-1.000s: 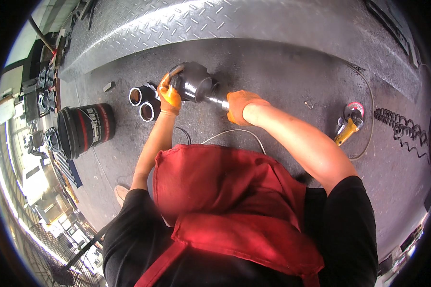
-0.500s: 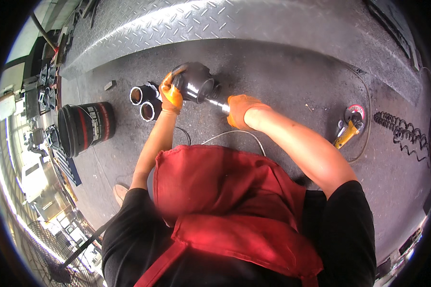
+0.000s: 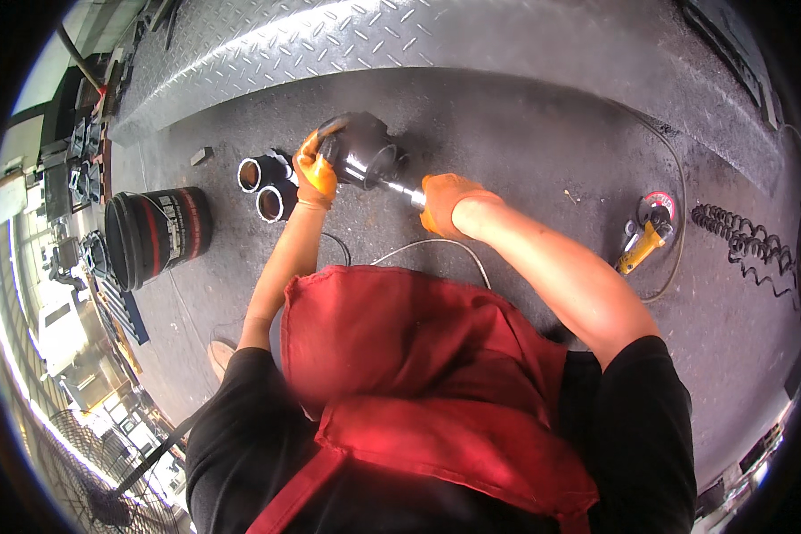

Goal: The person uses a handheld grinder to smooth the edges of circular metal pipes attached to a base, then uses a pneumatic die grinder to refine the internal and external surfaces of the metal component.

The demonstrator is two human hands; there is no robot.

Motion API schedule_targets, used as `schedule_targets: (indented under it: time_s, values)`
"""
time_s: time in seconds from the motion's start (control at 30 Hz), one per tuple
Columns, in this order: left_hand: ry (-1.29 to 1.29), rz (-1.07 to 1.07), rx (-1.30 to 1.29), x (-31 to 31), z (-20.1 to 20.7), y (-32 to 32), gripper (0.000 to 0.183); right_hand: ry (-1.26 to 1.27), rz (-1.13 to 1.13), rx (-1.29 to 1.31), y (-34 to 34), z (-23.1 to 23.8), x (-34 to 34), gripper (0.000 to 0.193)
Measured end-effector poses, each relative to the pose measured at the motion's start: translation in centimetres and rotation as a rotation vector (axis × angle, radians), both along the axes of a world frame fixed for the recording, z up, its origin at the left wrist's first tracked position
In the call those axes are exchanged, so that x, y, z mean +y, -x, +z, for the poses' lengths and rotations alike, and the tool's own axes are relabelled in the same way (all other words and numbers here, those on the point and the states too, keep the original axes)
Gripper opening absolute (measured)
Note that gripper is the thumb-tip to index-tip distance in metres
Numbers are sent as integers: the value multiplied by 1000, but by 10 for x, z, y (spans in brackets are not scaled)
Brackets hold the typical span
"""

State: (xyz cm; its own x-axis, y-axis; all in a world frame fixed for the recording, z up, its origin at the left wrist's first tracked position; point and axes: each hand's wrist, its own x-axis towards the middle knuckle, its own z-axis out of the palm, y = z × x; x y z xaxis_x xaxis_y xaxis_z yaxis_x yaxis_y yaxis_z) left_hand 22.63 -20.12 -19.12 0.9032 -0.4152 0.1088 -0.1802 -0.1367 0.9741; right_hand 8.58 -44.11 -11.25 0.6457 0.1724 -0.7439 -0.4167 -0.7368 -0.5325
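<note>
My left hand [image 3: 314,173], in an orange glove with dark stains, is closed on the left side of a dark pipe fitting [image 3: 365,151], holding it on the floor. The fitting's round opening faces my right hand [image 3: 447,205], also in an orange glove. That hand is wrapped around a straight silver tool [image 3: 406,192] that looks like a die grinder. The tool's narrow front end reaches the fitting's opening; whether it touches the inside wall cannot be made out. Beside my left wrist lie dark pipe pieces [image 3: 277,203] with pale rims and brownish insides.
A black bucket [image 3: 158,233] with red stripes stands at the left. On the right lie a yellow angle grinder [image 3: 643,246] with a red disc and a black coiled hose [image 3: 746,238]. A thin hose [image 3: 454,243] crosses near my apron. A tread-plate metal surface [image 3: 365,40] rises ahead.
The whole view has shifted slightly. Both hands keep their grips, and the silver tool's tip stays at the fitting's opening.
</note>
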Motion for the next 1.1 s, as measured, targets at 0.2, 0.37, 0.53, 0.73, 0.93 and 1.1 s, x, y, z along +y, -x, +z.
schedule_targets:
  time_s: [0.2,0.37,0.53,0.73,0.93,1.1]
  values:
    - [25,-9,37,-1,3,-3,45,-35,3,-9,5,-9,4,38]
    - [44,-36,-24,0,-4,-1,44,-52,-7,-14,6,-9,3,39]
    - [-12,-38,-44,-1,-1,-3,44,-24,-27,5,7,-16,6,41]
    - [-4,-27,-8,0,-1,-1,44,-60,-16,-3,12,-24,13,44]
    - [51,51,-60,18,-14,-5,59,-6,-221,-61,52,-21,-22,45]
    - [346,57,109,19,-30,-32,38,222,-208,-36,87,-20,-63,53]
